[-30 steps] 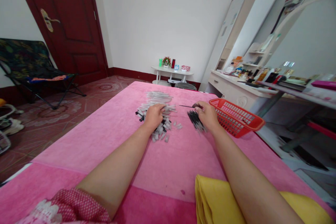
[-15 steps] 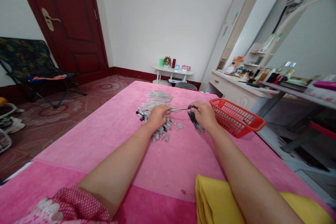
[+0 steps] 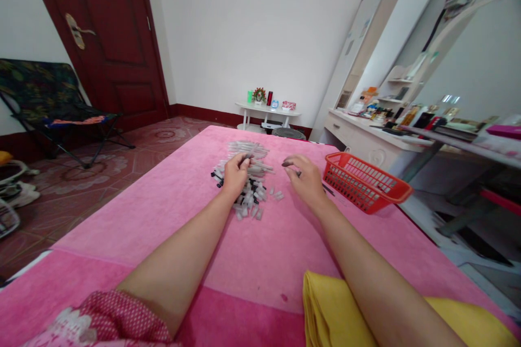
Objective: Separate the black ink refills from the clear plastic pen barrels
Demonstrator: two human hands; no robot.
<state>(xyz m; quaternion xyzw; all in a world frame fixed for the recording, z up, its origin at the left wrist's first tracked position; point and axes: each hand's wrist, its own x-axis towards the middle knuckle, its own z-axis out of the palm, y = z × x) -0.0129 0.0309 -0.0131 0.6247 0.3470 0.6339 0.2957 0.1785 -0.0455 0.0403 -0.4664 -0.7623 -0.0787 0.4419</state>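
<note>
My left hand (image 3: 235, 174) rests on a heap of clear pen barrels (image 3: 247, 148) on the pink cloth (image 3: 171, 211), its fingers curled round one clear barrel at the heap's top. Small clear caps and black bits (image 3: 253, 203) lie scattered just below that hand. My right hand (image 3: 304, 178) hovers to the right of the heap, with thumb and fingers pinched on a small dark piece at their tips. A few black refills (image 3: 328, 191) peek out from behind the right hand, beside the red basket (image 3: 368, 183).
A yellow cloth (image 3: 325, 303) lies near my right forearm at the front. To the right stands a white dressing table (image 3: 366, 138) crowded with bottles. A small white side table (image 3: 266, 111), a dark red door (image 3: 109, 38) and a folding chair (image 3: 44, 103) stand further back.
The two hands, which met over a thin refill and a barrel half a second ago, have parted. The left hand moved up onto the heap; the right hand shifted left over the refills.
</note>
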